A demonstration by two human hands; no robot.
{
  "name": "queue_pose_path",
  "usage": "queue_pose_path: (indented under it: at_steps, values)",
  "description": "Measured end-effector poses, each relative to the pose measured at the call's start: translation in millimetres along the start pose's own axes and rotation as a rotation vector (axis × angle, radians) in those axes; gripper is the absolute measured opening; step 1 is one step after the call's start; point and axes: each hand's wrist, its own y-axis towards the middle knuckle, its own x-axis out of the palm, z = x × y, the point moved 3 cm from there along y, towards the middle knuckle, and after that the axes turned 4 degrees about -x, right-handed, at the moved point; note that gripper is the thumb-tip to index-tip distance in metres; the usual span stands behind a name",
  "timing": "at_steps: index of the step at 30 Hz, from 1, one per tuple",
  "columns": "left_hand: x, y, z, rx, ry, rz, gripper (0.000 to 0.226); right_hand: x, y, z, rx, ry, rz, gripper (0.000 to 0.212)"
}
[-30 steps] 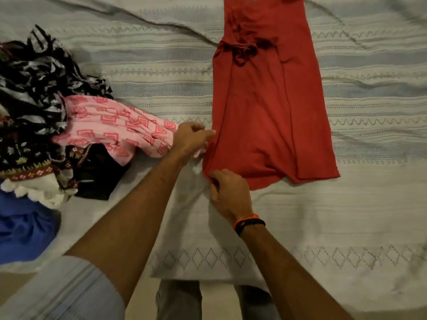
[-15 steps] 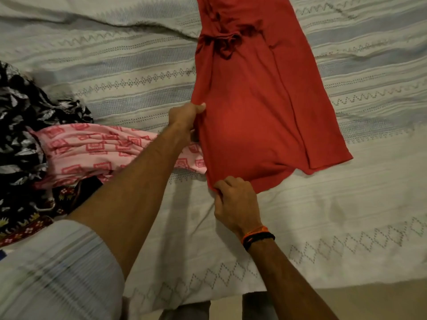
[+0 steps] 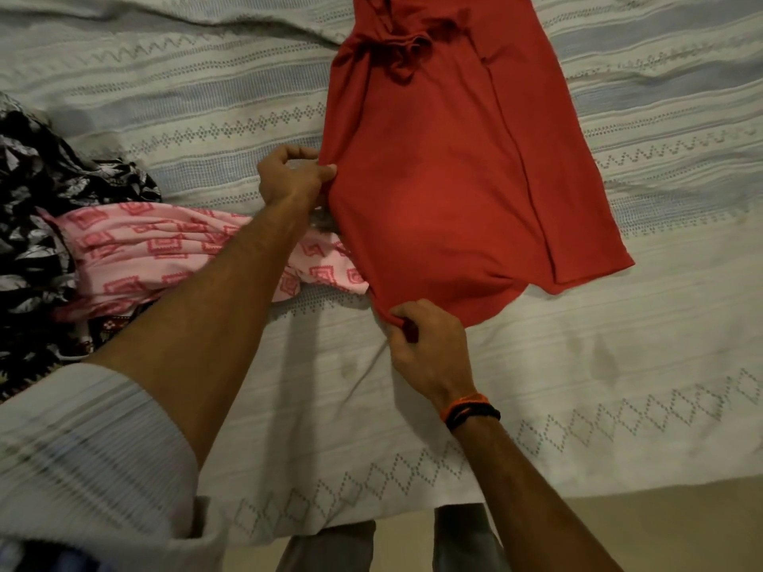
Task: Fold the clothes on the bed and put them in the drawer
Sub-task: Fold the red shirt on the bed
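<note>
A red sleeveless garment lies spread lengthwise on the bed, neck end far from me, hem near me. My left hand pinches its left side edge about halfway up. My right hand, with an orange and black band on the wrist, pinches the lower left corner of the hem. The stretch of red cloth between my hands bulges slightly off the bedcover.
A pink patterned garment lies just left of the red one, partly under my left forearm. A black and white printed pile sits at the far left. The bed's near edge runs along the bottom, floor beyond.
My left hand has slid up the red garment's left edge, away from my right hand, which stays at the hem corner. The camera has shifted, so the pile sits further left.
</note>
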Motion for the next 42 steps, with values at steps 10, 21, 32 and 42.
queue_pose_path:
  at_steps: [10,21,32,42]
  values:
    - [51,-21,40,0.147,-0.017,0.102,0.025,-41,1,37,0.461,0.504,0.255,0.006]
    - [164,-56,29,0.436,0.413,-0.167,0.016,-79,14,93,0.675,0.408,0.341,0.006]
    - [113,-125,-29,0.595,0.454,-0.039,0.035,-92,10,98,0.596,0.300,0.256,0.018]
    - [90,-178,-99,0.242,0.355,0.147,0.054,-135,3,113,0.458,0.219,0.316,0.014]
